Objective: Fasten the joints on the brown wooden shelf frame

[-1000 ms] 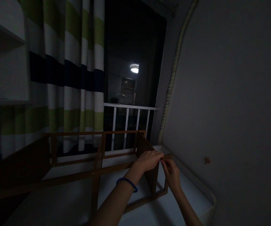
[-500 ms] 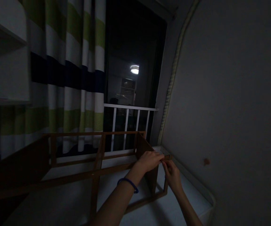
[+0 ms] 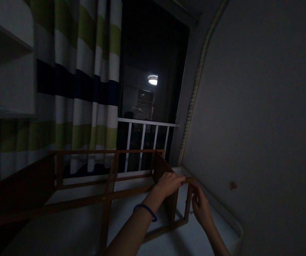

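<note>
A brown wooden shelf frame (image 3: 131, 193) lies across a pale surface in front of me. My left hand (image 3: 169, 182), a dark blue braided band on its wrist, is closed over the top rail near the frame's right end. At that end's corner, my right hand (image 3: 201, 203) has its fingers curled, with the fingertips against the upright post (image 3: 188, 204). The palm side is dim, so any small part in it is hidden. A tiny dark thin thing (image 3: 191, 212) shows beside the post, too small to name.
Behind the frame stand a white railing (image 3: 147, 122) and a dark window. A striped curtain (image 3: 86, 85) hangs at left beside a white shelf unit (image 3: 9, 85). On the right are a plain wall (image 3: 262, 106) and the pale surface's raised edge (image 3: 222, 209).
My right hand has moved slightly right and down from beside my left fingers to the corner post. My left hand stays on the rail.
</note>
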Available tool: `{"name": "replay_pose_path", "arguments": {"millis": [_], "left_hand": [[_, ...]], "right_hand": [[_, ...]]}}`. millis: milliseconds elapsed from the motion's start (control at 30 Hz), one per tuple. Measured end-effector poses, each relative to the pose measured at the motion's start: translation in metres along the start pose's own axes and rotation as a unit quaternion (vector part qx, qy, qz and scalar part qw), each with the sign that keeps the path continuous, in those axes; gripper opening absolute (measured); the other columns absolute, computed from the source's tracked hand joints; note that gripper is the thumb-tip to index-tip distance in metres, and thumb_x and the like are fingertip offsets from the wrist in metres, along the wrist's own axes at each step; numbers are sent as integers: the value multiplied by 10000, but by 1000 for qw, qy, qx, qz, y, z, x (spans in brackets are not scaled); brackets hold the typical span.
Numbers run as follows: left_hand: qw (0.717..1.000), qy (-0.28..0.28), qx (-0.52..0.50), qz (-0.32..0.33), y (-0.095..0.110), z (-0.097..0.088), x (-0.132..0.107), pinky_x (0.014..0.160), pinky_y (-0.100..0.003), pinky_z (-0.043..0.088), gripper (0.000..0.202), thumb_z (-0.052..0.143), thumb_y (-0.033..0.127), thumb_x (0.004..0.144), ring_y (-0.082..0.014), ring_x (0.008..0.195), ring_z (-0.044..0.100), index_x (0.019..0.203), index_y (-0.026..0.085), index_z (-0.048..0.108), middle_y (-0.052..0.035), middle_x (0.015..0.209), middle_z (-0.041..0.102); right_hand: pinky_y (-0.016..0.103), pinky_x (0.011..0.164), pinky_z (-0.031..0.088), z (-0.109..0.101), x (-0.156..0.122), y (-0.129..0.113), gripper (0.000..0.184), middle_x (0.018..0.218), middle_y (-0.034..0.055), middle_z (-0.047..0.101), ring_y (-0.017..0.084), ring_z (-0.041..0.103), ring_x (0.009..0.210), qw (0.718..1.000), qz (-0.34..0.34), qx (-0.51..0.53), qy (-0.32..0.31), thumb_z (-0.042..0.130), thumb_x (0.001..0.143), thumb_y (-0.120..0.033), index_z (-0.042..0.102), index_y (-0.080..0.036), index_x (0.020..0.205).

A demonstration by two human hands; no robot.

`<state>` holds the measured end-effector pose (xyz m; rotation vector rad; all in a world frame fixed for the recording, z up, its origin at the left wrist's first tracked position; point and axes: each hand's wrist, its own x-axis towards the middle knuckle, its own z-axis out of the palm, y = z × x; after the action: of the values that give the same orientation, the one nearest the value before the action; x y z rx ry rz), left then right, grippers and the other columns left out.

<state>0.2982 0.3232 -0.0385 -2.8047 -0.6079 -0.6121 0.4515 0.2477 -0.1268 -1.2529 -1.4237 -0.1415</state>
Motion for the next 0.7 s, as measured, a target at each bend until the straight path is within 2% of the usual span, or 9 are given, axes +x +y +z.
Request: {"name": "replay_pose_path", "arguments": {"millis": [67, 267, 367, 500, 600, 700], "left_hand": [[1000, -6, -6, -5, 1, -1, 0, 676, -296, 494, 108, 464, 246, 835, -212, 864, 621, 915, 245, 536, 0, 925, 652], [1000, -18, -7, -21, 3, -5, 0, 713, -297, 486, 143, 456, 245, 836, -203, 893, 615, 945, 248, 547, -10, 956, 649], [999, -20, -9, -26, 4, -5, -1, 713, -281, 479, 147, 464, 238, 830, -194, 892, 615, 947, 252, 551, -7, 961, 648], [999, -11, -21, -28, 3, -4, -1, 713, -263, 468, 153, 457, 237, 833, -184, 896, 614, 949, 259, 554, 1, 959, 649], [999, 4, -24, -23, 2, -3, -1, 686, -262, 465, 130, 462, 232, 829, -188, 865, 621, 915, 252, 556, 10, 927, 654], [999, 1, -29, -20, 1, -1, -1, 679, -262, 462, 122, 475, 234, 820, -190, 856, 621, 908, 251, 557, 11, 922, 653]], "right_hand": [[354, 796, 482, -7, -4, 3, 347, 1073, 92, 613, 202, 584, 970, 1000, 6, -19, -21, 382, 769, -206, 499, -192, 1096], [298, 635, 506, -22, -9, 5, 347, 874, 55, 680, 186, 649, 724, 988, 84, -77, -102, 322, 761, -202, 552, -193, 1021], [277, 634, 508, -25, -8, 3, 340, 900, 49, 675, 180, 647, 758, 988, 99, -37, -110, 345, 760, -217, 557, -202, 1026], [321, 751, 499, -19, -14, 7, 284, 971, 72, 658, 209, 621, 875, 985, 115, 89, -94, 492, 709, -254, 590, -204, 971], [345, 739, 503, -7, -35, 18, 303, 923, 101, 669, 235, 626, 854, 947, 213, 231, -63, 652, 607, -303, 612, -180, 881], [316, 633, 506, 6, -68, 37, 378, 767, 95, 685, 227, 639, 722, 901, 315, 298, -19, 754, 489, -372, 628, -164, 779]]}}
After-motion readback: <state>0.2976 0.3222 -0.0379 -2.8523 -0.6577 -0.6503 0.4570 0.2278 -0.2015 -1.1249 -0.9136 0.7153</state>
